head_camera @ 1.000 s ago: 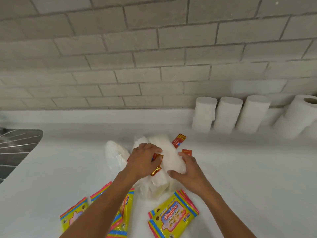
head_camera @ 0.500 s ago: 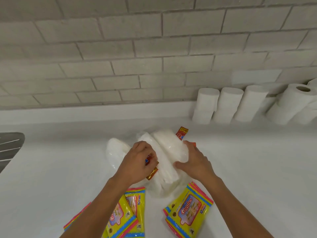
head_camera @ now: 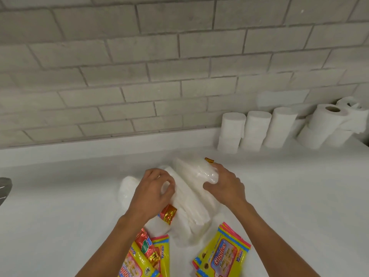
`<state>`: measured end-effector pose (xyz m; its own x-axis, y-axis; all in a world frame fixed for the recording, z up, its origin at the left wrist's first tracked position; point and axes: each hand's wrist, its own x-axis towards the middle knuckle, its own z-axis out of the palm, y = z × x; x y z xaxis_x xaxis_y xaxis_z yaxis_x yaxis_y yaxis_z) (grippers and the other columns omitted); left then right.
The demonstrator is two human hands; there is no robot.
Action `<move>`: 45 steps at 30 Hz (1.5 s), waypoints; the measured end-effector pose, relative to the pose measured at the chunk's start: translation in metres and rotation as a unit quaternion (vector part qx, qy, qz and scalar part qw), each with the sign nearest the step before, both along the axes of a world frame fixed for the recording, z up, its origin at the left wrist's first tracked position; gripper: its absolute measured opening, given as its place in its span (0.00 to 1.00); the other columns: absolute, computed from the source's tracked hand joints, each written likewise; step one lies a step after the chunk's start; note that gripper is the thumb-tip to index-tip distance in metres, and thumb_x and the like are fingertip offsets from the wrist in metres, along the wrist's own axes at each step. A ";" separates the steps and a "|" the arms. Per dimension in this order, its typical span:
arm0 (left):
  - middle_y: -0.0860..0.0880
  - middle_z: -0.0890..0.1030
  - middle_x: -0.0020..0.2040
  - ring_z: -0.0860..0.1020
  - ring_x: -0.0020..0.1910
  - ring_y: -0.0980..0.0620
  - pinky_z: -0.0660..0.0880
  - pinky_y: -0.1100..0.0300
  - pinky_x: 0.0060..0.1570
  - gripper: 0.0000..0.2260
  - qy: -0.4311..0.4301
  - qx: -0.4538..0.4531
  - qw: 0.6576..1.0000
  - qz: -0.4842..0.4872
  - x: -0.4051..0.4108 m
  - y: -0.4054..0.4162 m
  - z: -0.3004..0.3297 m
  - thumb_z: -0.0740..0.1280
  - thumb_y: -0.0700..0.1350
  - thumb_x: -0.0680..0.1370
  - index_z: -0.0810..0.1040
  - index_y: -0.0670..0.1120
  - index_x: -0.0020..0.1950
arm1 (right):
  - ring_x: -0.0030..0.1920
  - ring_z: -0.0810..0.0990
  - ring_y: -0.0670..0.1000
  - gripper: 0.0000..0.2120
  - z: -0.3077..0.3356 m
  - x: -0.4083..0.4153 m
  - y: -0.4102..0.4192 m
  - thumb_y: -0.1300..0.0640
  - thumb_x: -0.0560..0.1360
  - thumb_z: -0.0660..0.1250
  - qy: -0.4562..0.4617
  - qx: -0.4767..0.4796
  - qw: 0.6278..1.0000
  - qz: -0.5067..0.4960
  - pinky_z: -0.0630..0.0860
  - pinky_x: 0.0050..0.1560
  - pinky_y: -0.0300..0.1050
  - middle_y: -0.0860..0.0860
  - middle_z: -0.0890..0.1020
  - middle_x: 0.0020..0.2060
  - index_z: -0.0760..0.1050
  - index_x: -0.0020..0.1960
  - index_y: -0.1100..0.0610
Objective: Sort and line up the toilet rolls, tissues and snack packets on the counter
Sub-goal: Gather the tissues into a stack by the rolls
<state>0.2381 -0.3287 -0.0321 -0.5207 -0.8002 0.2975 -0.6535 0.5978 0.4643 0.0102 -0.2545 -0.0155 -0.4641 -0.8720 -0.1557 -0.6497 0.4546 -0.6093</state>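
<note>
At the far left edge, a sliver of a metal sink (head_camera: 5,187) borders the white surface (head_camera: 60,206). Your left hand (head_camera: 152,193) has its fingers curled over the near end of the clear-wrapped tissue packs (head_camera: 191,196) in the middle of the surface, gripping the plastic; a red-and-gold snack packet (head_camera: 168,213) pokes out from under its heel. Below your left forearm, yellow wipes packets (head_camera: 159,254) lie fanned at the bottom edge, with another red snack packet (head_camera: 147,246) resting on top of them. Your right hand (head_camera: 225,186) cups the far end of the upper tissue pack, thumb and fingers wrapped round its wrapped corner. Just beyond its fingertips, a small orange packet (head_camera: 209,160) peeks from behind the pack. Below your right forearm lies a yellow "Giggles" wipes packet (head_camera: 223,254), apart from the tissue packs. Against the grey brick wall (head_camera: 179,66) at the back right, three stacks of toilet rolls (head_camera: 257,128) stand upright in a row, touching each other; further right, more rolls (head_camera: 327,124) lie tilted in a loose heap.
</note>
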 end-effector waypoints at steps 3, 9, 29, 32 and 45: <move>0.56 0.78 0.58 0.68 0.63 0.55 0.70 0.63 0.58 0.07 -0.006 -0.007 1.000 -0.010 -0.019 -0.012 0.006 0.66 0.48 0.80 0.82 0.53 0.54 | 0.62 0.77 0.53 0.34 0.003 -0.006 -0.001 0.46 0.69 0.70 -0.007 -0.027 0.999 -0.015 0.71 0.55 0.46 0.43 0.75 0.67 0.63 0.74 0.39; 0.54 0.79 0.60 0.71 0.63 0.51 0.72 0.59 0.56 0.09 -0.076 0.016 0.996 -0.033 -0.066 -0.032 0.012 0.65 0.51 0.79 0.82 0.53 0.56 | 0.62 0.77 0.54 0.33 0.009 -0.029 0.001 0.46 0.70 0.70 -0.006 -0.043 0.998 -0.054 0.71 0.57 0.47 0.44 0.76 0.66 0.65 0.73 0.43; 0.50 0.42 0.82 0.46 0.80 0.39 0.56 0.42 0.76 0.38 -0.347 0.244 0.904 -0.055 -0.207 -0.063 -0.069 0.62 0.61 0.78 0.45 0.52 0.82 | 0.61 0.78 0.55 0.32 0.020 -0.120 0.001 0.47 0.70 0.69 0.000 -0.085 0.993 -0.079 0.74 0.59 0.50 0.43 0.76 0.67 0.65 0.73 0.43; 0.47 0.45 0.82 0.46 0.80 0.39 0.56 0.41 0.75 0.37 -0.372 0.211 0.902 -0.058 -0.209 -0.053 -0.077 0.59 0.62 0.79 0.46 0.50 0.82 | 0.61 0.78 0.56 0.32 0.018 -0.125 -0.006 0.47 0.70 0.69 -0.002 -0.082 0.994 -0.068 0.74 0.58 0.51 0.44 0.76 0.67 0.65 0.72 0.43; 0.43 0.47 0.82 0.44 0.80 0.38 0.53 0.41 0.76 0.32 -0.422 0.161 0.883 -0.124 -0.198 0.046 -0.066 0.53 0.60 0.83 0.44 0.50 0.82 | 0.62 0.78 0.55 0.32 0.014 -0.102 -0.028 0.48 0.70 0.70 -0.055 -0.077 0.995 -0.019 0.73 0.55 0.47 0.45 0.77 0.66 0.66 0.73 0.44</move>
